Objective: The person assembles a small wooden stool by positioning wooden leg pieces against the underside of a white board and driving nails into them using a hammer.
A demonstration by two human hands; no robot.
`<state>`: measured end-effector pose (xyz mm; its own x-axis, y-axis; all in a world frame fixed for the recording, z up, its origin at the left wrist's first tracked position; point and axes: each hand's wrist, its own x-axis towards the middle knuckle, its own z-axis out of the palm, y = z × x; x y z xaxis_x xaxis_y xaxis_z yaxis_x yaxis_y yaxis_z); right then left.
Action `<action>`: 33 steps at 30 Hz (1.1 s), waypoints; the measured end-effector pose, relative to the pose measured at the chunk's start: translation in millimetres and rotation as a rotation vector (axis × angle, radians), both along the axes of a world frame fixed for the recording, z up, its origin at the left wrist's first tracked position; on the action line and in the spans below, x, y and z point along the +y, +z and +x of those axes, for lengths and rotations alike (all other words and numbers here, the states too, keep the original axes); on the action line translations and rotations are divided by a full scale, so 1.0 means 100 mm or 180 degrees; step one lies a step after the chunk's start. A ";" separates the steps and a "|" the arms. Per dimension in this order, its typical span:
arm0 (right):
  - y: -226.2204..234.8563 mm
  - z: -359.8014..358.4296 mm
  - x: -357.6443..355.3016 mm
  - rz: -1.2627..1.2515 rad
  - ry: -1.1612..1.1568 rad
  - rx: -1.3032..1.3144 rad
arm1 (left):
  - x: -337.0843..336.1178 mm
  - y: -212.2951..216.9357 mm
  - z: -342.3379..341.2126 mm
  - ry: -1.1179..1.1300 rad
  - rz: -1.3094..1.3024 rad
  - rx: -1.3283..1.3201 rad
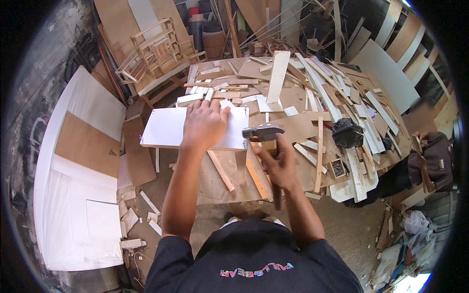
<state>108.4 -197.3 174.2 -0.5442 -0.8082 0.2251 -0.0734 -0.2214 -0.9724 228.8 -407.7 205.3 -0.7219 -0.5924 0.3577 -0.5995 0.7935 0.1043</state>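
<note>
Right grip (pixel 281 163) holds a dark-headed hammer (pixel 264 131) beside a white board (pixel 166 126).

Your hammer (pixel 266 131) has a dark metal head with a dull sheen. The board (pixel 163 127) under your left hand (pixel 207 122) shows 1 smooth white face and a bare, wood-like edge. Your T-shirt (pixel 254 254) is matt black cloth. The tabletop (pixel 215 190) looks like matt brown sheet wood, its offcuts (pixel 319 151) bare wood; the bag (pixel 347 133) there is crinkled, glossy black plastic. The wall (pixel 29 93) at your left looks rough.
</note>
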 end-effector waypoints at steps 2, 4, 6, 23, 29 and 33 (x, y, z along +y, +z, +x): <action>0.29 -0.13 0.15 0.0473 0.0080 0.0458 | 0.00 -0.05 0.01 0.0042 -0.0086 0.0225; 0.59 -0.26 0.32 0.1121 -0.0012 0.1116 | 0.09 0.07 -0.04 0.0012 0.0108 0.0192; 0.90 -0.32 0.34 0.0641 0.0195 0.2278 | 0.11 0.11 -0.07 0.0020 0.0235 0.0137; 1.24 0.20 0.22 0.1968 -0.0086 0.3783 | 0.07 0.15 -0.14 -0.0038 0.0515 -0.0135; 1.67 0.38 0.28 0.1206 -0.0897 0.3033 | 0.00 0.12 -0.05 -0.0067 0.0544 0.0047; 0.95 0.17 0.27 0.1436 -0.0488 0.3770 | 0.10 0.21 -0.10 -0.0172 0.0676 -0.0082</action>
<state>125.1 -170.2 269.1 -0.2940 -0.8863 0.3578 -0.9389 0.1978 -0.2817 218.6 -397.6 226.6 -0.7620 -0.6126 0.2100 -0.5613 0.7865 0.2576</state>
